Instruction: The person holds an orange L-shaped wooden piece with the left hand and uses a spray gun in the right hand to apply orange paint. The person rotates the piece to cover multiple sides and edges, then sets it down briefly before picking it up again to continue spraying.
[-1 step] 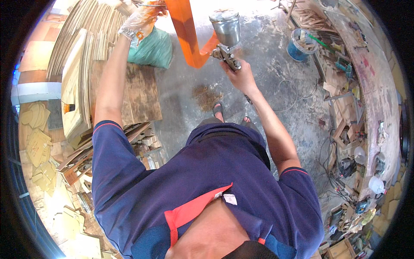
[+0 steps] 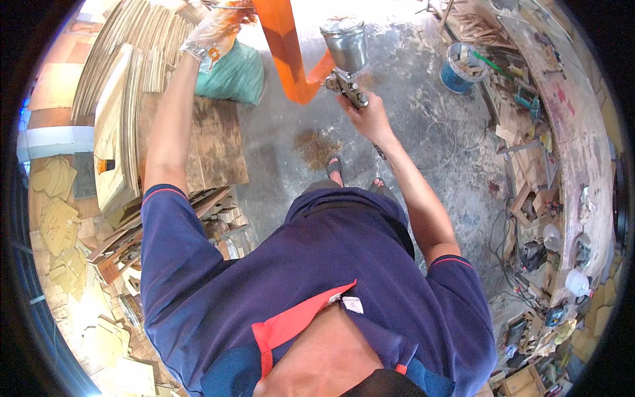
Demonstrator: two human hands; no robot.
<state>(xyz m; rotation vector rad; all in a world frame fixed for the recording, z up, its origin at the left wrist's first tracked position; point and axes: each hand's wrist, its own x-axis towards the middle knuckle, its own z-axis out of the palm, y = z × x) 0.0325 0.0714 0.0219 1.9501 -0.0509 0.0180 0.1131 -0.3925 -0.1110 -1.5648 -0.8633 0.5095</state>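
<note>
My right hand (image 2: 368, 119) is wrapped round a metal spray gun (image 2: 345, 89) with a silver paint cup (image 2: 345, 45) on top. The gun's nozzle points left, close beside an orange-coated, bent frame piece (image 2: 286, 56) that runs down from the upper edge. My left hand (image 2: 225, 30), in a clear plastic glove stained orange, is raised at the upper left, closed round a thin rod (image 2: 231, 8). Part of its fingers and the top of the orange piece lie at the picture's edge, so how the rod meets the piece is hidden.
Stacked wooden boards (image 2: 119, 59) and a green plastic bag (image 2: 231, 76) stand on the left. A blue bucket (image 2: 462, 69), wood scraps, tools and cables line a long bench (image 2: 575, 132) on the right. Brown dust (image 2: 314, 149) and a thin hose (image 2: 450, 155) lie on the concrete floor.
</note>
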